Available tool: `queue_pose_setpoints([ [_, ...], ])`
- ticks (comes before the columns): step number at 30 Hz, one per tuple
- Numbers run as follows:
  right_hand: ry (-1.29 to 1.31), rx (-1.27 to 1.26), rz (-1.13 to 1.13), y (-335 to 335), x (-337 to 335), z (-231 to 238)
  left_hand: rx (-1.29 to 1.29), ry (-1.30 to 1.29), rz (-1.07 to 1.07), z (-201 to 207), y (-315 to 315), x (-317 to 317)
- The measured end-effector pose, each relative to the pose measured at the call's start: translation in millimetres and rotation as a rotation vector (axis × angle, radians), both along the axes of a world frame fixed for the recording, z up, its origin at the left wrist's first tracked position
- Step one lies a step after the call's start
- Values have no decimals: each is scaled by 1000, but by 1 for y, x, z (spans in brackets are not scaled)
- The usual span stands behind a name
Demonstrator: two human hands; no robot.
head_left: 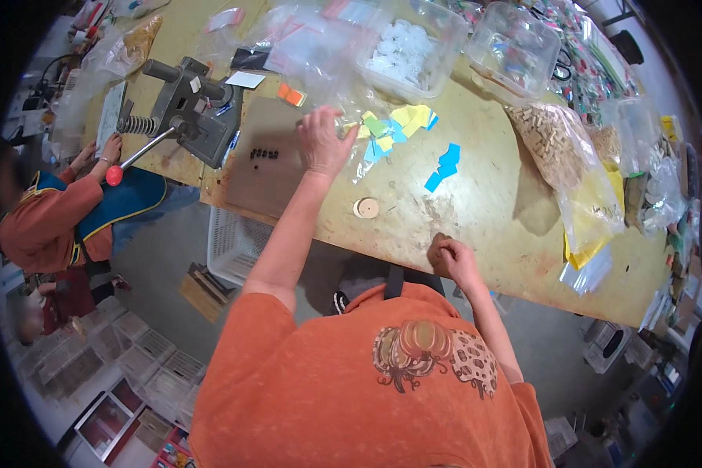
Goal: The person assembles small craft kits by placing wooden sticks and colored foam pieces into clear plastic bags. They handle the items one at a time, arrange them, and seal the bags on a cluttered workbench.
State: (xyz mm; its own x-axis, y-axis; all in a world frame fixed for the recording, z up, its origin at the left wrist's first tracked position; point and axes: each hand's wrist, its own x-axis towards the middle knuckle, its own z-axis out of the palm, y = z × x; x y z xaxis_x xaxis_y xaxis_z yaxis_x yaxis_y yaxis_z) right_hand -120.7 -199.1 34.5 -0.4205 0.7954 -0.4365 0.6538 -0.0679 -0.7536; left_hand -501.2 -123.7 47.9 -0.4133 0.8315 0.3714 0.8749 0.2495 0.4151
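Orange cloth covers my torso (327, 359). At two o'clock, by the table (515, 249) edge, my right hand (456, 264) is curled; I cannot tell whether it grips anything. A pale round disc (366, 208) lies near eleven. Beyond it, at eleven, my left hand (326, 142) is loosely spread, thumb apart from fingers, just beside yellow, green and blue slips (398, 133) at twelve. Farther, at twelve, stands a clear tub (366, 76) of white pieces.

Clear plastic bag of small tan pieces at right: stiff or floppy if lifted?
The clear plastic bag is probably floppy: its film is wrinkled. The small tan pieces look loose and heaped, so would likely shift.
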Motion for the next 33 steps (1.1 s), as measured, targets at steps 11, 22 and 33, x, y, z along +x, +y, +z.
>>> queue_pose_setpoints([
  [11,71,-58,-51,7,5,-6,435,-360,287,18,15,-89],
  [22,980,-938,-432,52,-89,126,-84,-493,-736,94,-72,103],
  [33,555,-283,-550,87,15,107,-24,-131,-87,-25,80,-98],
])
